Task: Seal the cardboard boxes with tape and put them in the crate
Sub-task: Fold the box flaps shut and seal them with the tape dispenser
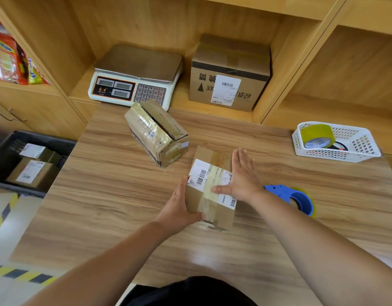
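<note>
Head view: the small box (209, 204) sits on the wooden table (102, 195), a little right of the middle and nearer my edge than the far one. My left hand (179, 206) cups its near left corner, with the fingers straight along the left side and the thumb hooked round the near face. My right hand (243, 177) lies flat and spread along the top's right edge, its thumb stretched across the strip of tape over the label.

Just right of my right forearm the blue tape dispenser (296, 199) lies on the wood, apart from the box. Far left of the small box a second taped box (157, 133) stands tilted, close but not touching.

At the table's far right corner is a white basket (367, 149) with a roll of tape (318, 135) in it. Bare wood runs from my left hand to the table's left edge. Beyond and below that edge sits the black crate (5, 149), with two labelled boxes (31, 171) in it.

On the shelf past the far edge stand a scale (135, 78) and a large carton (230, 74).
</note>
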